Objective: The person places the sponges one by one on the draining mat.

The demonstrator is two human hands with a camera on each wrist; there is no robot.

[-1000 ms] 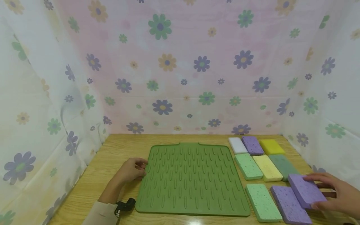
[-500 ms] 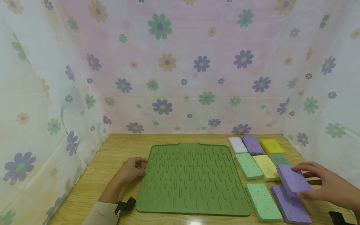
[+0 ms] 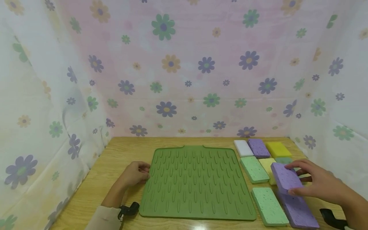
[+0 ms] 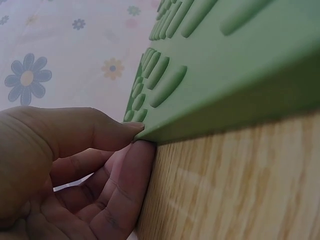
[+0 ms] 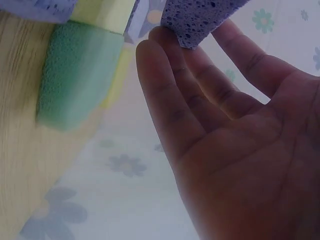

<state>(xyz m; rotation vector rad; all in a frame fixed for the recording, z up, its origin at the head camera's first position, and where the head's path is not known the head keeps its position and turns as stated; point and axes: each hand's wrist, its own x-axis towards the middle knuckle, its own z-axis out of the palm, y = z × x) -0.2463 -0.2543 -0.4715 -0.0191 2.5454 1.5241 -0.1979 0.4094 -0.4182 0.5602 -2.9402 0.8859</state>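
My right hand (image 3: 319, 183) pinches a purple sponge (image 3: 284, 177) between thumb and fingers, above the sponges at the right. In the right wrist view the speckled corner of that purple sponge (image 5: 200, 17) shows at the fingertips. Beneath it lies another purple sponge (image 3: 300, 212), partly covered. My left hand (image 3: 133, 174) is at the left edge of a green ridged mat (image 3: 195, 215). In the left wrist view the thumb of my left hand (image 4: 80, 165) lies on the rim of the mat (image 4: 240, 95), a finger against its side, pinching it.
Left of the lower purple sponge lies a light green sponge (image 3: 270, 206). Behind are another light green sponge (image 3: 254, 169), a pale yellow one (image 3: 265, 164), a dark green one (image 3: 283, 160), a white one (image 3: 243, 148), a purple one (image 3: 258, 148) and a bright yellow one (image 3: 278, 149).
My right hand has carried the purple sponge leftward and a little away from me, across the lower purple sponge toward the pale yellow one. The left hand stays at the mat's edge.
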